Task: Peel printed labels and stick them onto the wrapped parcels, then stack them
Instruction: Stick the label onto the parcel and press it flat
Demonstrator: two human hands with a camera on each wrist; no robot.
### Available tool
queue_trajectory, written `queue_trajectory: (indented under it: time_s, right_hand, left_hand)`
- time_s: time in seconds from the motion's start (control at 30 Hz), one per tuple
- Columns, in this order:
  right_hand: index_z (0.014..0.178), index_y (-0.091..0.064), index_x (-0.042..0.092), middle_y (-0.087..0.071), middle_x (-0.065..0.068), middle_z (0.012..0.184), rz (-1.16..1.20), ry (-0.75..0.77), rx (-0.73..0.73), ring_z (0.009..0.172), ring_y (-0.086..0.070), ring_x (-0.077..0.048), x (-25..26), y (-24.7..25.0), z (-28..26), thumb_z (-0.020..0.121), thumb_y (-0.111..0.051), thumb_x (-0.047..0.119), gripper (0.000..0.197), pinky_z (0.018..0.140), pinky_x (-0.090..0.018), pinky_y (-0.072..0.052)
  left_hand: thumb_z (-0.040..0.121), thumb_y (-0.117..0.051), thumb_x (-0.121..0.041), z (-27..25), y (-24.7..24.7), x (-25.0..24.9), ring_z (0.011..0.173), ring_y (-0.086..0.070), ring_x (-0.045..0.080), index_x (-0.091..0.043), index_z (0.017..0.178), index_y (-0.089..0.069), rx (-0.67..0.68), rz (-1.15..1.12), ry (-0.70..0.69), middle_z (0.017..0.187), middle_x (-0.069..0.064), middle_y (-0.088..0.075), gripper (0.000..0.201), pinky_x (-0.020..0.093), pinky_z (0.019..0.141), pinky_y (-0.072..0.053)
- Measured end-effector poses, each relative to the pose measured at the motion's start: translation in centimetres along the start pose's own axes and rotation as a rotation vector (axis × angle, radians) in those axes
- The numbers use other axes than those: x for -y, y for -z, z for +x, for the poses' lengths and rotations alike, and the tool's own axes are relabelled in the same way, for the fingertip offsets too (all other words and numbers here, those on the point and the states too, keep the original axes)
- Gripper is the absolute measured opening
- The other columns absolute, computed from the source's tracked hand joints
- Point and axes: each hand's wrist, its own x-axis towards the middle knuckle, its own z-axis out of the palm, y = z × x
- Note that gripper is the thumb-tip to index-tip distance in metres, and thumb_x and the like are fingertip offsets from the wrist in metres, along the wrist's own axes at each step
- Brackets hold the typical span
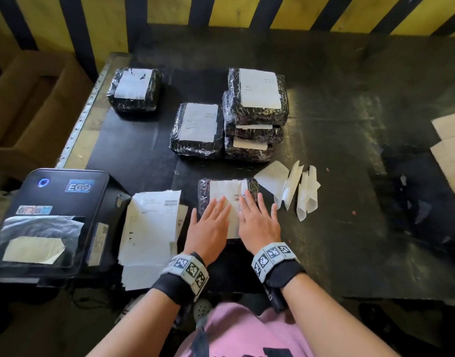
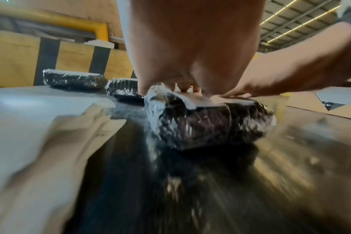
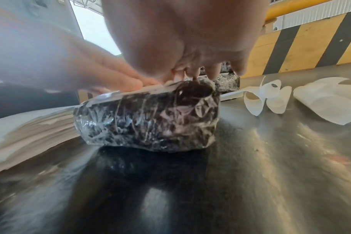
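Head view: both hands flat, fingers straight, side by side on the white label atop the near wrapped parcel, centre of frame on the dark table. Left hand presses the label's left half, right hand the right half; neither grips. Stack of printed labels just left of the parcel, label printer lower left. Curled backing strips right of the parcel. Stack of labelled parcels upper centre, one labelled parcel touching its left, another well apart upper left. Cardboard box far left. Right wrist view shows the parcel's clear film over black wrap and the label's edge; left wrist view is blurred.
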Motion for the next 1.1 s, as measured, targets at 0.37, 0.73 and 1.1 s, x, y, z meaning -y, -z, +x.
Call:
queue_trajectory:
  time_s: [0.37,0.73,1.1]
  right_hand:
    - [0.15,-0.027,0.038,-0.015,0.006,0.162,-0.004,0.099,-0.087,0.15,-0.005,-0.016,2.3,-2.2,-3.8,0.101,-0.031,0.031,0.049,0.118,-0.057,-0.005]
    - [0.145,-0.026,0.05,-0.015,-0.001,0.162,0.323,-0.233,0.045,0.138,-0.038,-0.033,-0.5,-1.1,-5.1,0.094,-0.044,0.055,0.055,0.11,-0.046,-0.037]
    - [0.133,-0.044,0.051,-0.048,0.007,0.135,0.554,-0.221,-0.004,0.096,-0.053,-0.012,-2.2,-0.7,-5.1,0.098,-0.051,0.032,0.041,0.075,-0.025,-0.04]
  left_hand:
    - [0.103,-0.03,-0.036,-3.8,-0.9,1.5,0.149,0.004,0.011,-0.042,0.151,-0.01,-0.036,-0.108,0.097,0.157,-0.019,0.008,0.052,0.048,0.121,-0.009]
    - [0.093,-0.044,-0.058,-2.7,-1.1,0.4,0.149,-0.006,0.015,-0.035,0.146,-0.033,-0.049,-0.235,0.193,0.161,-0.011,-0.005,0.059,0.042,0.105,-0.044]
    - [0.094,-0.059,-0.029,-3.3,-0.7,1.5,0.128,-0.051,0.019,-0.037,0.14,-0.044,-0.081,-0.502,0.181,0.161,-0.012,-0.005,0.049,0.03,0.09,-0.052]
